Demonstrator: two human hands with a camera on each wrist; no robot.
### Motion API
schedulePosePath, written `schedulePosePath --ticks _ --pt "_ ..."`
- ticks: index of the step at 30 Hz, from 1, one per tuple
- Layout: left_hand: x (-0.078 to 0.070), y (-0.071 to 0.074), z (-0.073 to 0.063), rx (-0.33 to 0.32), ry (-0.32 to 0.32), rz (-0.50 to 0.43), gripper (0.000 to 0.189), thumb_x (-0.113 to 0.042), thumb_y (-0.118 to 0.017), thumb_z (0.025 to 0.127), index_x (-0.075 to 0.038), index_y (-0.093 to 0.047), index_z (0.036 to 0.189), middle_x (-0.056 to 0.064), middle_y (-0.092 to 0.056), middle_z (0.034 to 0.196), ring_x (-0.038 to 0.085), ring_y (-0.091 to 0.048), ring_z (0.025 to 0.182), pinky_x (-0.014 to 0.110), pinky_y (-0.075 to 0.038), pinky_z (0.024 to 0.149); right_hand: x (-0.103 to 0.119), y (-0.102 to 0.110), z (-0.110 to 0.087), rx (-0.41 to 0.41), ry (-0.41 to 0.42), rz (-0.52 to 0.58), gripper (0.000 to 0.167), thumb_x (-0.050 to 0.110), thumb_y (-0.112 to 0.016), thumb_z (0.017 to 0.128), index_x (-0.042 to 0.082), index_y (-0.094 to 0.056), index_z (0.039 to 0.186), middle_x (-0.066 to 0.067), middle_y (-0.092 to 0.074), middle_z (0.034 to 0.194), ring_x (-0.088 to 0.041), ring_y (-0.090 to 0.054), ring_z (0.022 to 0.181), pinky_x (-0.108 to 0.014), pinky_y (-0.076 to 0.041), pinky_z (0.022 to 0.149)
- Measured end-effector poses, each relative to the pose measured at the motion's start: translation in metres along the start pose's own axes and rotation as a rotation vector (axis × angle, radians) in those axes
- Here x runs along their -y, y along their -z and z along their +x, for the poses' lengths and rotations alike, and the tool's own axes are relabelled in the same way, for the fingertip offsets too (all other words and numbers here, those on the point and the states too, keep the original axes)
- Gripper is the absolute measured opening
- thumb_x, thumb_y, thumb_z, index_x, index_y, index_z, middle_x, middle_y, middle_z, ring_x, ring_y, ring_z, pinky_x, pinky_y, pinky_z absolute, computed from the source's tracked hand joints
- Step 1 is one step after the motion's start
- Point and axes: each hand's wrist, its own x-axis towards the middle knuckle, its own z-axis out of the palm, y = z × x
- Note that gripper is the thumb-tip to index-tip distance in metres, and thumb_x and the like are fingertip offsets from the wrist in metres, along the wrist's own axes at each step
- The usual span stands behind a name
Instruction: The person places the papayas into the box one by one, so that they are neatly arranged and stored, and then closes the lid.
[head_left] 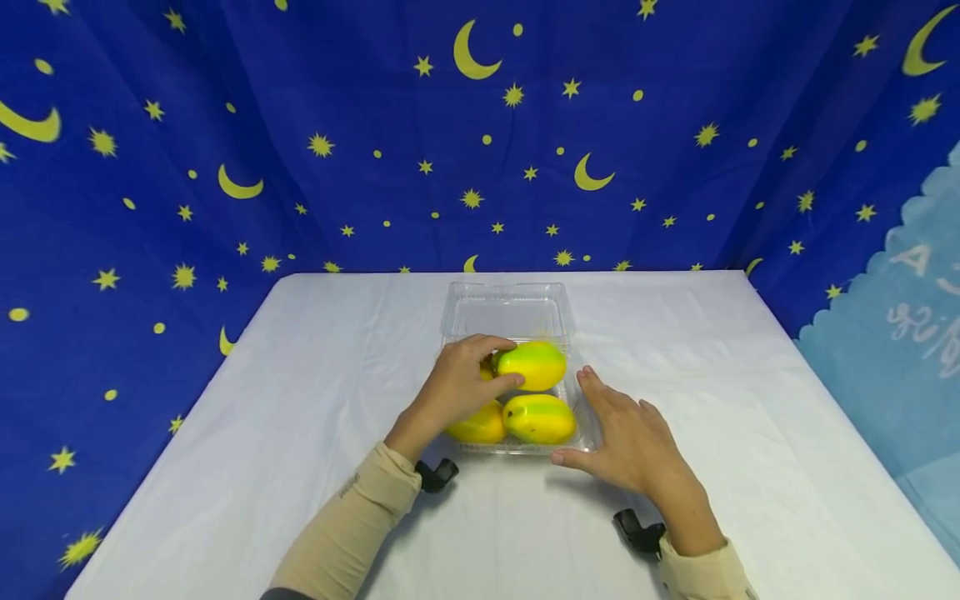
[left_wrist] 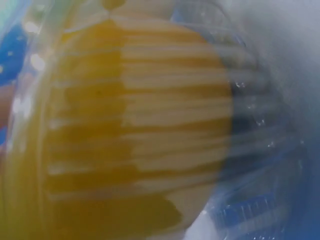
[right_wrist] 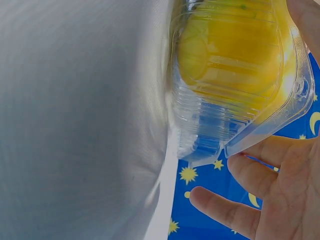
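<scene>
My left hand (head_left: 465,375) grips a yellow-green mango (head_left: 534,367) by its left end, thumb in front and fingers behind, over the back right of a clear plastic clamshell box (head_left: 588,429). Another mango (head_left: 540,419) lies at the box's front right, and one more (head_left: 480,425) at the front left. Some yellow fruit behind the left hand is mostly hidden. Beside the box's right wall, my right hand (head_left: 630,433) has its fingers spread, with fingertips by the rim. Through ribbed plastic, the left wrist view shows a blurred yellow mango (left_wrist: 125,125) close up.
The box's clear lid (head_left: 506,308) lies folded back towards the far table edge. A white cloth (head_left: 322,358) covers the table. Behind it hangs a blue curtain (head_left: 390,100) with yellow moons and stars. A light blue panel (head_left: 900,333) is at the right.
</scene>
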Motion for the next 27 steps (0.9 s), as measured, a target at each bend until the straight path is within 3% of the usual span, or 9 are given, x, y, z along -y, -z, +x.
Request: schedulePosePath --ticks 7,13,18,27 --pt "0.0008 -0.0032 -0.0011 -0.009 -0.033 0.076 0.050 -0.043 -0.077 0.086 -0.017 -0.068 0.129 -0.001 -0.070 0.126 0.017 -0.064 0.118 0.038 -0.052 0.102 0.0003 0.0000 -0.0005 -0.006 -0.003 0.007 0.121 0.088 -0.062 0.069 0.015 -0.028 0.159 -0.002 -0.031 0.164 -0.037 -0.051 0.136 -0.071 -0.041 0.100" --pt "0.0018 -0.0047 0.0000 0.000 -0.039 0.151 0.051 -0.046 -0.076 0.086 -0.017 -0.069 0.128 -0.001 -0.071 0.127 0.021 -0.062 0.124 0.059 -0.031 0.118 -0.0001 -0.0005 -0.0015 -0.018 0.004 -0.005 0.120 0.088 -0.062 0.069 0.014 -0.030 0.159 -0.002 -0.032 0.164 -0.037 -0.052 0.135 -0.069 -0.042 0.100" --pt "0.0041 -0.0064 0.0004 0.027 -0.057 0.181 0.050 -0.044 -0.075 0.087 -0.019 -0.067 0.131 -0.002 -0.070 0.129 0.019 -0.061 0.126 0.069 -0.022 0.117 0.0000 -0.0007 -0.0015 -0.023 0.007 -0.008 0.120 0.088 -0.062 0.069 0.015 -0.029 0.159 -0.002 -0.032 0.164 -0.037 -0.052 0.135 -0.068 -0.042 0.100" --pt "0.0056 -0.0063 0.0001 0.081 -0.087 0.228 0.047 -0.039 -0.072 0.091 -0.024 -0.064 0.135 -0.004 -0.066 0.136 0.018 -0.060 0.128 0.071 -0.017 0.117 -0.0003 -0.0021 -0.0012 -0.026 0.001 -0.006 0.121 0.088 -0.062 0.068 0.015 -0.029 0.159 -0.002 -0.033 0.163 -0.036 -0.052 0.135 -0.067 -0.043 0.100"
